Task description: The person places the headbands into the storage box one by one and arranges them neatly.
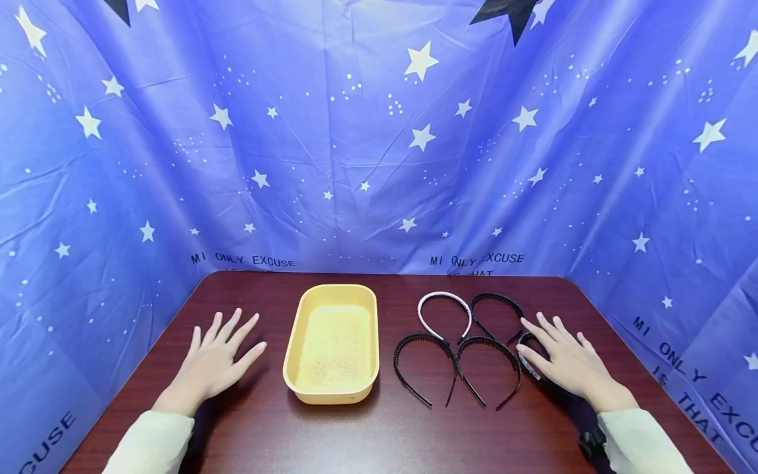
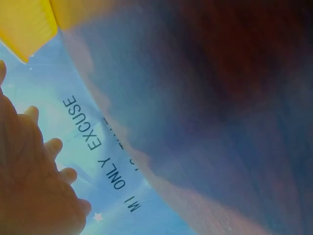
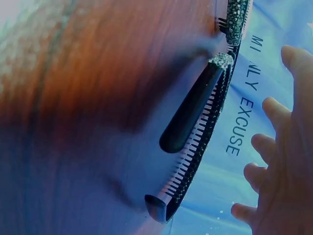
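Fingers spread, my left hand (image 1: 216, 359) hovers palm down over the left part of the table, left of a yellow plastic tray (image 1: 334, 329). My right hand (image 1: 571, 365), also with fingers spread, is over a dark headband with a glittery silver end (image 1: 529, 367), which it partly hides. In the right wrist view, this toothed headband (image 3: 188, 115) lies below the extended fingers. Left of that hand are a white headband (image 1: 444, 294) and a black one (image 1: 496, 296) at the back, with two black toothed headbands (image 1: 422, 336) in front. Neither hand grips anything.
The dark red wooden table (image 1: 385, 438) has rounded far corners. Blue curtains (image 1: 355, 151) with white stars and printed words enclose its back and both sides. A black band (image 1: 592, 442) shows at the right wrist, by the pale sleeve (image 1: 639, 438).
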